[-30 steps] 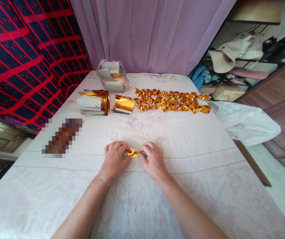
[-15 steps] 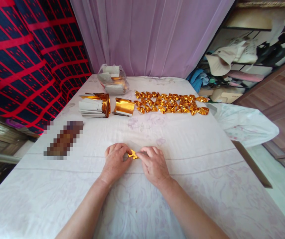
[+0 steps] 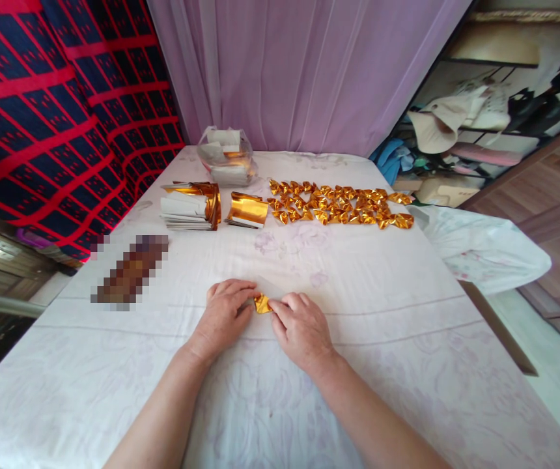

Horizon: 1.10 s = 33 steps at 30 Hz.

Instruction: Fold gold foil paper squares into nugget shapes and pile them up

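Note:
A small folded piece of gold foil paper (image 3: 262,304) lies low over the table between my two hands. My left hand (image 3: 226,311) has its fingers curled on the paper's left side. On the right side, the thumb and forefinger of my right hand (image 3: 303,326) pinch the other end. Part of the paper is hidden under the fingertips. Farther back, several rows of folded gold foil pieces (image 3: 341,205) lie to the right. Left of them are a short stack of gold foil sheets (image 3: 248,210) and a thicker grey-backed stack (image 3: 189,207).
A patterned white cloth covers the table (image 3: 358,384). A clear plastic bag (image 3: 226,156) of more sheets stands at the back. A blurred-out item (image 3: 131,270) lies at the left. Beyond the right edge are a white bag (image 3: 490,244) and shelves with shoes and hats.
My left fingers have shifted slightly up along the gold foil paper, and more of its gold face shows between my hands. The view has moved slightly.

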Each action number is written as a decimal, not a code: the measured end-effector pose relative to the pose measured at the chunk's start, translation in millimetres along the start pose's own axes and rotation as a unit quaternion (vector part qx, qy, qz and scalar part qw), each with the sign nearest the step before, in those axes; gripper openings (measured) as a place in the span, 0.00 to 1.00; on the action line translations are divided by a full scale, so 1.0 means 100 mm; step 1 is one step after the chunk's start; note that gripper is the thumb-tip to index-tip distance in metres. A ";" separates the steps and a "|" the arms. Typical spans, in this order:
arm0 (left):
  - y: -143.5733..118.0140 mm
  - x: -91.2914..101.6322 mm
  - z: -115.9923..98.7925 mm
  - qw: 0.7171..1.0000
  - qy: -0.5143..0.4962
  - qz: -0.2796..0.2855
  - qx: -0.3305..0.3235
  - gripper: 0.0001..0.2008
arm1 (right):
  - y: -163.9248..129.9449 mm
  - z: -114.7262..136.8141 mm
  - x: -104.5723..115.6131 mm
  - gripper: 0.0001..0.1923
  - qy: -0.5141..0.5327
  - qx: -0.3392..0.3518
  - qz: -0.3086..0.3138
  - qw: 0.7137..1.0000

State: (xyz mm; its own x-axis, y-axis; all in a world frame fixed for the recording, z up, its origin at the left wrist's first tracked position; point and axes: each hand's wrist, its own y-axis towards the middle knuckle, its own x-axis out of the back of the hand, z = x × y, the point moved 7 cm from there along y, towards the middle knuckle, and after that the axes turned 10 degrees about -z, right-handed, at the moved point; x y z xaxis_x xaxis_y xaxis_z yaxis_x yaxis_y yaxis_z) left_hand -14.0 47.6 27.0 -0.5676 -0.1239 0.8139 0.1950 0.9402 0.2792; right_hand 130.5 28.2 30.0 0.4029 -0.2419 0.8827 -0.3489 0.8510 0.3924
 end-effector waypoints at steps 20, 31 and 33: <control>0.04 0.00 -0.08 0.998 0.051 -0.015 -0.031 0.07 | 0.03 -0.08 0.01 0.07 0.046 -0.013 -0.009 0.999; 0.02 -0.01 -0.06 0.998 0.029 -0.013 -0.059 0.13 | 0.05 -0.08 0.00 0.05 0.050 -0.006 -0.039 0.998; 0.02 -0.01 -0.06 0.998 0.029 -0.009 -0.063 0.15 | 0.05 -0.08 0.00 0.04 0.046 -0.002 -0.041 0.998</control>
State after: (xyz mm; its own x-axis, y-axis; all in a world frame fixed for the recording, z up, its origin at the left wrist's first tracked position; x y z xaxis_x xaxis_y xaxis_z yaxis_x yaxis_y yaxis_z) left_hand -8.3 47.4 29.8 -0.5263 -0.1621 0.8347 0.2860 0.8907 0.3534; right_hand 135.7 36.5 30.4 0.5057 -0.2668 0.8204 -0.3088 0.8320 0.4609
